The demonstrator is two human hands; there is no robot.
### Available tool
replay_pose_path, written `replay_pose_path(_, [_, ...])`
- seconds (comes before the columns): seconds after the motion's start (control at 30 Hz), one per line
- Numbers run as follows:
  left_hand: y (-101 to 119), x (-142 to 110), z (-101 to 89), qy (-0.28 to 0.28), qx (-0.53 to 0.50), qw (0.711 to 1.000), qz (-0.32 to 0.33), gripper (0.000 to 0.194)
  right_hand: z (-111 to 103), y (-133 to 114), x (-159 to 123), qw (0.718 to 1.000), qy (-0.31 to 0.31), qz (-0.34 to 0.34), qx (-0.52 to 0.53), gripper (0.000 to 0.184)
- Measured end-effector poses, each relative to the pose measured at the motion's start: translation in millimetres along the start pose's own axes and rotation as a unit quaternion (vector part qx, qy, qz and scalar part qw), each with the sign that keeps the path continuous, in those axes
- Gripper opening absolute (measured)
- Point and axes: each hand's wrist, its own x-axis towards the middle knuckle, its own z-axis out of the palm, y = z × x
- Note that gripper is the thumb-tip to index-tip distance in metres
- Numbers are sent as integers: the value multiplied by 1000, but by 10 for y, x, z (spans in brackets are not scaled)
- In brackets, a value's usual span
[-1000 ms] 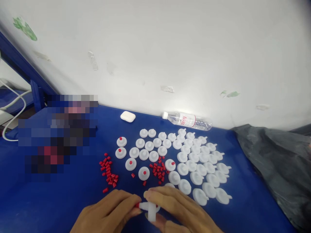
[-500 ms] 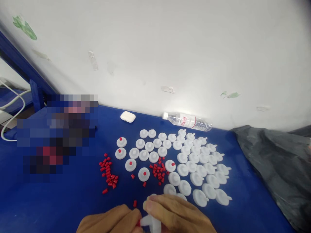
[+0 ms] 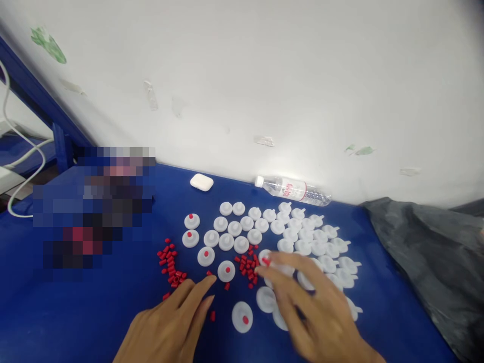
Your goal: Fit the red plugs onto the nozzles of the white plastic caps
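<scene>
My left hand (image 3: 170, 320) hovers over the blue table with nothing in it, thumb and forefinger apart, near a loose red cap (image 3: 212, 316). To its right lies a white disc with a nozzle (image 3: 241, 313), a red cap (image 3: 245, 320) on its tip. My right hand (image 3: 315, 302), slightly blurred, reaches over the white discs. Its thumb and fingertips close around a red cap (image 3: 266, 262) at another white disc (image 3: 263, 255). Several discs under this hand are partly hidden. Small heaps of red caps (image 3: 247, 264) lie between the hands and further left (image 3: 171, 264).
Rows of white nozzled discs (image 3: 234, 228) cover the right half of the blue table (image 3: 159, 201). A clear bottle (image 3: 293, 189) lies along the wall, beside a small white case (image 3: 201, 182). Dark sheeting (image 3: 412, 257) lies at right; white cables (image 3: 24, 136) hang at left.
My hands have parted from the white piece and red cap they held together. A red-capped disc now lies on the table between them. My right hand has moved up and right.
</scene>
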Motion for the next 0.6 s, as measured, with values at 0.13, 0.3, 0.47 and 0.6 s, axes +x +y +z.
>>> replay_pose_path(0.13, [-51, 3, 57, -12, 36, 999, 8, 44, -35, 226, 74, 997, -10, 47, -63, 37])
replay_pose_path(0.3, [-34, 56, 33, -22, 78, 996, 32, 48, 46, 304, 45, 984, -135, 73, -96, 39])
replay_pose_path(0.47, [-55, 76, 50, -22, 77, 996, 31, 49, -3, 290, 39, 986, -118, 76, -86, 36])
replay_pose_path(0.6, [-66, 38, 84, -52, 32, 997, -38, 39, -44, 273, 65, 994, -79, 55, -54, 30])
